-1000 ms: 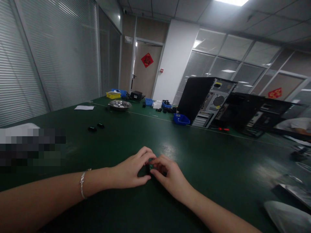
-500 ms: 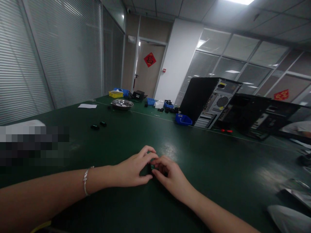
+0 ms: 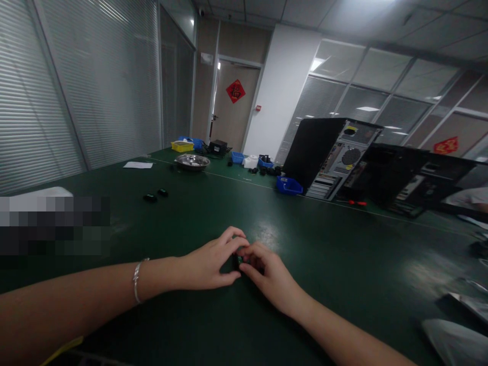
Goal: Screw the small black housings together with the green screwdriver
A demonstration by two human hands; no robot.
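Between my two hands, low over the table, is a small black piece with a green circuit board [image 3: 240,260], largely covered by fingers. My left hand [image 3: 213,262], a bracelet at its wrist, curves its thumb and fingers round the piece from the left. From the right, my right hand [image 3: 267,269] pinches at it with thumb and fingertips. Its exact kind is too small to make out. Two small black pieces [image 3: 156,195] with green faces lie farther off on the green table [image 3: 190,223].
Toward the back stand a metal bowl [image 3: 192,162], a yellow bin [image 3: 182,146], a blue bin [image 3: 288,185] and black computer towers [image 3: 316,152]. White paper [image 3: 138,165] lies at left. A person's sleeve [image 3: 467,198] shows at far right.
The view has shifted slightly. Both hands stay at the small piece, with only a tiny change in finger position.
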